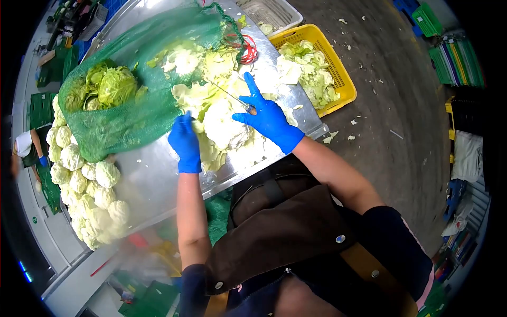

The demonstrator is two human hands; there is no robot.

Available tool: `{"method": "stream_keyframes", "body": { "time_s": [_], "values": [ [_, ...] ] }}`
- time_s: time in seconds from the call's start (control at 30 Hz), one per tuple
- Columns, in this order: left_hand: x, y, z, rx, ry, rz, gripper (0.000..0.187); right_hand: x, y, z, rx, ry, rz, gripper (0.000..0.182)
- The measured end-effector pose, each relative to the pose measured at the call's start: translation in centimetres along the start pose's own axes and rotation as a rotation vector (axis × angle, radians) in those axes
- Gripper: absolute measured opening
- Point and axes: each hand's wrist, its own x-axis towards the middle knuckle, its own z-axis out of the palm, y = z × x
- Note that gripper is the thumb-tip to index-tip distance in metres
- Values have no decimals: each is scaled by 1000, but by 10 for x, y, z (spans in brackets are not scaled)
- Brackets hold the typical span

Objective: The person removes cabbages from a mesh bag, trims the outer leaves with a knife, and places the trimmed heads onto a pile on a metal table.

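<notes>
A pale trimmed cabbage (224, 127) lies on the metal table among loose cabbage leaves (222, 63). My right hand (269, 121), in a blue glove, is at the cabbage's upper right with a knife (227, 92) in its grip. The index finger stretches away from the handle, and the thin blade points up and left over the leaves. On the cabbage's left side is my left hand (185, 142), also gloved, its fingers curled together close to a leaf edge. Whatever those fingers may pinch is hidden.
A green mesh sack (153, 47) holding green cabbages (117, 87) covers the table's far left. Several pale cabbages (87, 179) are piled at the left edge. A yellow crate (346, 87) of leaves and a white crate (285, 10) stand beyond the right edge. Another person (29, 145) is far left.
</notes>
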Motion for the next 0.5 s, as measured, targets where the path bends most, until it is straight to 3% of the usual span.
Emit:
{"method": "stream_keyframes", "body": {
  "time_s": [0.03, 0.07, 0.17, 0.2, 0.23, 0.33, 0.43, 0.47, 0.5],
  "values": [
    [4, -11, 2, -135, 68, -191, 16, 1, 2, 1, -3, 4, -3, 107],
    [3, -5, -6, -129, 19, -234, 22, 3, 3, 2, -5, 10, -6, 107],
    [-13, 45, -11, -341, -98, 128, 35, 1, -6, -2, -30, 5, -19, 107],
    [-13, 64, -18, -166, -225, 210, 47, 0, -6, -2, -38, 7, -20, 107],
    [-13, 62, -12, -65, -305, 302, 46, 1, -5, -2, -46, 7, -21, 107],
    [-1, 42, -6, -148, -352, 320, 37, 2, -3, 2, -52, 20, -41, 108],
    [9, 39, -9, 33, -291, 594, 25, 3, -8, 6, -81, 28, -30, 108],
    [11, 33, -7, 75, -245, 610, 14, 1, -10, 7, -97, 29, -17, 108],
    [13, 23, -4, 120, -218, 508, 10, -2, -14, 8, -99, 22, -20, 109]
  ]
}}
